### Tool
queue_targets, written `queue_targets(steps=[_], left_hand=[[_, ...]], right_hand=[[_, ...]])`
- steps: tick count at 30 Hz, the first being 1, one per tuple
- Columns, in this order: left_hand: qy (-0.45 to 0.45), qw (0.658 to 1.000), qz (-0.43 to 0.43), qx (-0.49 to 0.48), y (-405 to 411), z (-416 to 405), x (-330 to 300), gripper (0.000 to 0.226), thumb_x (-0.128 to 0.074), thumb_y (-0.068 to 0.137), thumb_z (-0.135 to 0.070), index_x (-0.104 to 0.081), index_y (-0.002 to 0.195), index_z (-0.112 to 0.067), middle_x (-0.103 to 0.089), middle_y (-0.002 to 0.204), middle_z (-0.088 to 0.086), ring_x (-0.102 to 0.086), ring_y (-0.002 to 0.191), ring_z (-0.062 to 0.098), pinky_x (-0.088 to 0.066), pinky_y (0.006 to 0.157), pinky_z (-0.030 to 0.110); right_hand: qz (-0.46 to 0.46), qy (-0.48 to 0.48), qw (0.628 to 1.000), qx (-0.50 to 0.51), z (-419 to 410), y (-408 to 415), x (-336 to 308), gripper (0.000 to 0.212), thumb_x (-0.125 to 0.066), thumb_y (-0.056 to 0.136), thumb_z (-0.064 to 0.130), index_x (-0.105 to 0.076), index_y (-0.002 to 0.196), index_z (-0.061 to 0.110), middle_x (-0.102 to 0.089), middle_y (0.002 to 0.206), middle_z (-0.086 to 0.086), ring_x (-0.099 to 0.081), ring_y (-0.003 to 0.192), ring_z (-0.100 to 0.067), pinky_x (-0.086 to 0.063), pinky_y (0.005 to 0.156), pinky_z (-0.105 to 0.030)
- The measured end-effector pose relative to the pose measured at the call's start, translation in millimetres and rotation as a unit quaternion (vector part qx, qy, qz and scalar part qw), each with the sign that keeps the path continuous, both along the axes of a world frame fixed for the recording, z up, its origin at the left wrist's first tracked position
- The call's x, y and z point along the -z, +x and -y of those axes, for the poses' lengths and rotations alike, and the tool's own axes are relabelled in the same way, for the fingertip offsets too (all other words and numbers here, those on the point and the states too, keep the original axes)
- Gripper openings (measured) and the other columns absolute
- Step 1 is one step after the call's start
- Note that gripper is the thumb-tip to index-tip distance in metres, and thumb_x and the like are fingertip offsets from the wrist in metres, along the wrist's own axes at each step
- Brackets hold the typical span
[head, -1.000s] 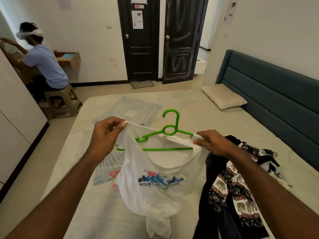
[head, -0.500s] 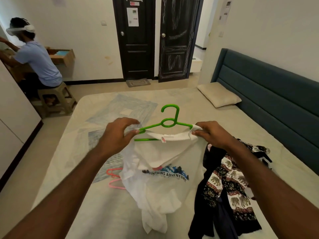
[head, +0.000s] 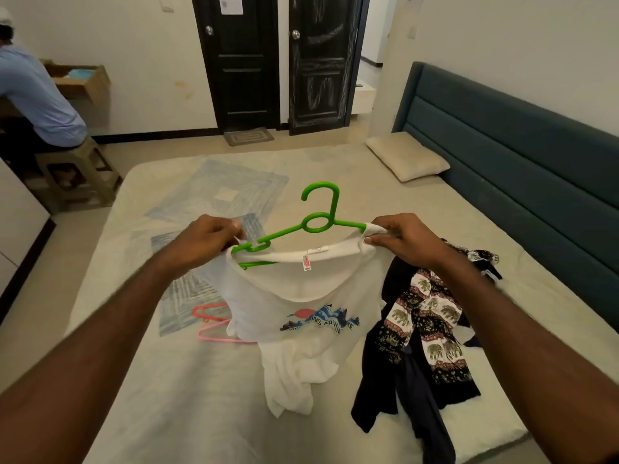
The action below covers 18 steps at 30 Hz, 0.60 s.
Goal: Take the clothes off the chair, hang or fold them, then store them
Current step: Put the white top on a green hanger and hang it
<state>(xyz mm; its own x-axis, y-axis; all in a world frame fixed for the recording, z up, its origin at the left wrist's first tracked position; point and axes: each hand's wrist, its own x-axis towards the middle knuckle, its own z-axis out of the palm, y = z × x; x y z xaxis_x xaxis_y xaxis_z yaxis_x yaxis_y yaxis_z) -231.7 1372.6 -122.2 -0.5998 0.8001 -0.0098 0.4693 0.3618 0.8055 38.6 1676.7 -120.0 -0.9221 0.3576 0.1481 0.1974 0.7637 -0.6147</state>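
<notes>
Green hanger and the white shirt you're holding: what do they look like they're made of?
Green hanger: likely moulded plastic, glossy, uniform colour with a rounded one-piece hook and ring. White shirt: soft knit, probably cotton jersey, matte; it drapes and crumples, with a ribbed collar and printed graphic.

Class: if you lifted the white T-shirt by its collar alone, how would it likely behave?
Probably floppy: the white T-shirt sags and crumples onto the bed below the green hanger. Likely light: the left hand and right hand hold it by fingertip pinches.
</notes>
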Motion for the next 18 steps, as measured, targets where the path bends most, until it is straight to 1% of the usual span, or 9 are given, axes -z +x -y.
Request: queue_targets(steps=[4, 5, 7, 9, 11, 12, 14, 16, 18], left_hand=[[-0.160, 0.979, 0.062, 0.113, 5, -3, -11, 0.041, -0.069, 0.092, -0.046, -0.071, 0.068, -0.013, -0.060, 0.066, -0.003, -0.050, 0.063, 0.012, -0.041, 0.061, 0.029], [-0.190, 0.968, 0.104, 0.126, 8, -2, -13, 0.042, -0.071, 0.087, -0.050, -0.072, 0.066, -0.012, -0.059, 0.065, 0.000, -0.051, 0.061, 0.013, -0.043, 0.059, 0.029], [-0.239, 0.942, 0.180, 0.150, 12, 1, -15, 0.039, -0.069, 0.079, -0.049, -0.079, 0.076, -0.011, -0.069, 0.074, 0.005, -0.061, 0.064, 0.014, -0.050, 0.060, 0.028], [-0.247, 0.936, 0.194, 0.161, 12, 1, -10, 0.025, -0.068, 0.089, -0.035, -0.080, 0.080, -0.015, -0.070, 0.081, 0.007, -0.062, 0.068, 0.016, -0.050, 0.062, 0.028], [-0.210, 0.957, 0.131, 0.154, 11, -5, -5, 0.026, -0.062, 0.100, -0.020, -0.078, 0.079, -0.022, -0.065, 0.081, 0.003, -0.056, 0.074, 0.016, -0.044, 0.062, 0.027], [-0.184, 0.968, 0.096, 0.142, 12, -10, -4, 0.025, -0.059, 0.101, -0.020, -0.077, 0.084, -0.024, -0.065, 0.082, 0.000, -0.055, 0.076, 0.016, -0.042, 0.063, 0.028], [-0.142, 0.978, 0.085, 0.125, 17, -23, -7, 0.017, -0.058, 0.102, -0.025, -0.075, 0.100, -0.024, -0.073, 0.095, -0.002, -0.062, 0.083, 0.015, -0.047, 0.070, 0.031], [-0.151, 0.969, 0.122, 0.154, 26, -38, -12, 0.020, -0.059, 0.101, -0.028, -0.074, 0.114, -0.022, -0.076, 0.108, -0.002, -0.068, 0.093, 0.014, -0.051, 0.079, 0.035], [-0.204, 0.945, 0.137, 0.216, 40, -53, -19, 0.024, -0.065, 0.097, -0.030, -0.074, 0.117, -0.020, -0.076, 0.109, 0.002, -0.068, 0.091, 0.015, -0.053, 0.080, 0.037]], right_hand=[[0.009, -0.003, 1.000, -0.024, 8, 1, 1, 0.004, -0.073, 0.094, 0.028, -0.076, 0.096, 0.028, -0.073, 0.092, 0.010, -0.065, 0.084, -0.005, -0.051, 0.071, -0.026], [0.009, -0.005, 1.000, -0.027, 9, 2, 1, 0.004, -0.073, 0.093, 0.027, -0.076, 0.096, 0.028, -0.073, 0.092, 0.011, -0.065, 0.084, -0.005, -0.051, 0.071, -0.025], [0.012, -0.017, 0.999, -0.031, 9, 5, 0, 0.005, -0.074, 0.093, 0.027, -0.077, 0.096, 0.026, -0.074, 0.092, 0.010, -0.066, 0.085, -0.006, -0.053, 0.073, -0.027], [0.018, -0.028, 0.999, -0.034, 10, 8, -2, 0.008, -0.074, 0.092, 0.029, -0.078, 0.098, 0.024, -0.075, 0.093, 0.008, -0.068, 0.087, -0.010, -0.057, 0.075, -0.034], [0.018, -0.038, 0.999, -0.034, 12, 10, -3, 0.010, -0.075, 0.092, 0.029, -0.079, 0.100, 0.024, -0.075, 0.095, 0.008, -0.069, 0.089, -0.012, -0.058, 0.079, -0.039], [0.015, -0.042, 0.998, -0.036, 14, 10, -4, 0.010, -0.075, 0.092, 0.028, -0.079, 0.100, 0.024, -0.076, 0.095, 0.008, -0.069, 0.089, -0.012, -0.059, 0.080, -0.040], [0.006, -0.048, 0.998, -0.045, 19, 9, -6, 0.010, -0.074, 0.092, 0.025, -0.079, 0.101, 0.022, -0.076, 0.096, 0.006, -0.070, 0.089, -0.013, -0.058, 0.080, -0.042], [-0.001, -0.052, 0.997, -0.060, 25, 5, -8, 0.012, -0.075, 0.092, 0.023, -0.080, 0.102, 0.019, -0.076, 0.096, 0.005, -0.070, 0.090, -0.015, -0.058, 0.080, -0.044], [-0.002, -0.061, 0.995, -0.074, 31, 3, -11, 0.013, -0.076, 0.091, 0.022, -0.080, 0.103, 0.017, -0.076, 0.097, 0.003, -0.070, 0.090, -0.016, -0.058, 0.080, -0.044]])
